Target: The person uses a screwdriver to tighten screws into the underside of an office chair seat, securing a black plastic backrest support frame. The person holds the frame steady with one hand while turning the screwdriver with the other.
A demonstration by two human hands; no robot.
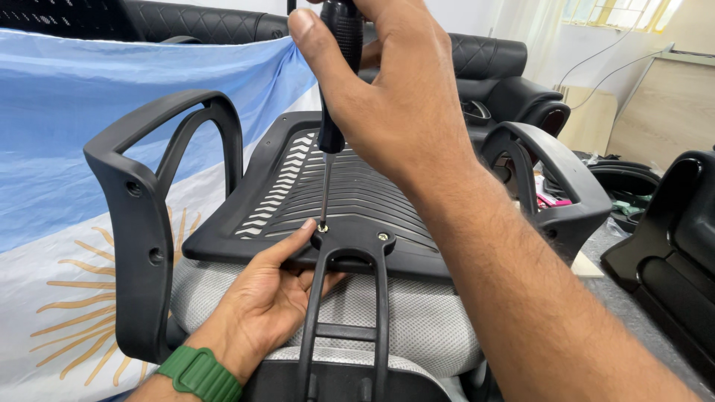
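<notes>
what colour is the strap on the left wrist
Green: a ribbed green wrist strap below the left hand, clearest in the head view.
</notes>
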